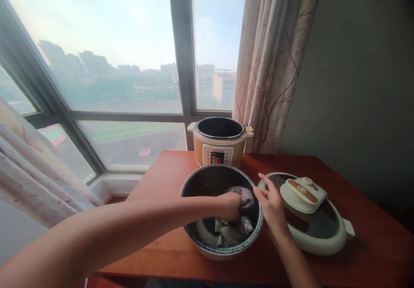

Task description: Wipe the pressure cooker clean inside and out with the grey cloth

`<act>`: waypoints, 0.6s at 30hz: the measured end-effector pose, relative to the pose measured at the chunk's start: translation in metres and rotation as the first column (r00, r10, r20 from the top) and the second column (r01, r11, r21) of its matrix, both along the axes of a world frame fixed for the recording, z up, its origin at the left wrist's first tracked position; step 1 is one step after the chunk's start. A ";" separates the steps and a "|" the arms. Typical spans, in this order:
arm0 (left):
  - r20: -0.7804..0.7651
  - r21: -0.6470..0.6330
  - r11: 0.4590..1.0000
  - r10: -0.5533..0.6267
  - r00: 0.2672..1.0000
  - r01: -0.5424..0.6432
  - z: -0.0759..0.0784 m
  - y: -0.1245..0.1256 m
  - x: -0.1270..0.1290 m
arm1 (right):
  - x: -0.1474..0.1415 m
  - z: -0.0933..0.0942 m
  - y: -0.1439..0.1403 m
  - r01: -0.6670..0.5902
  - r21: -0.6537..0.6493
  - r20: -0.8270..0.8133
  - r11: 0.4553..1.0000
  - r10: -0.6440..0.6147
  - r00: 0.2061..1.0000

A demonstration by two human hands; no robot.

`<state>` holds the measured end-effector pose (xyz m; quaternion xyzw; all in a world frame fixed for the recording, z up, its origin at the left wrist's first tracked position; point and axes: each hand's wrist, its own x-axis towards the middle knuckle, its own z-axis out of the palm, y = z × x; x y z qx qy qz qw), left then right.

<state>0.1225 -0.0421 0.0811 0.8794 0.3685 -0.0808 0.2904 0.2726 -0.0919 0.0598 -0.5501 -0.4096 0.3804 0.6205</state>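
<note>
A: What are the hands doing?
B: Left hand [230,205] is fisted around a grey cloth [243,198] inside the dark inner pot [194,183]. Right hand [272,205] rests half-open on the pot's rim at three o'clock.
A: Around them?
B: Lid [323,232] lies at three o'clock on the bench [155,180]; open yellow cooker [220,146] stands at twelve.

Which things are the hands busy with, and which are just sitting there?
In use:
- left hand gripping a grey cloth inside the inner pot
- right hand steadying the pot's rim

Just sitting there:
- cooker base, open, at the back of the table
- cooker lid, lying right of the pot
- curtain
</note>
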 end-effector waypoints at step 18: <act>-0.439 0.381 0.750 -0.368 0.819 0.541 0.022 -0.008 -0.039 | -0.005 0.009 -0.004 0.084 -0.003 0.135 0.996 -0.083 0.987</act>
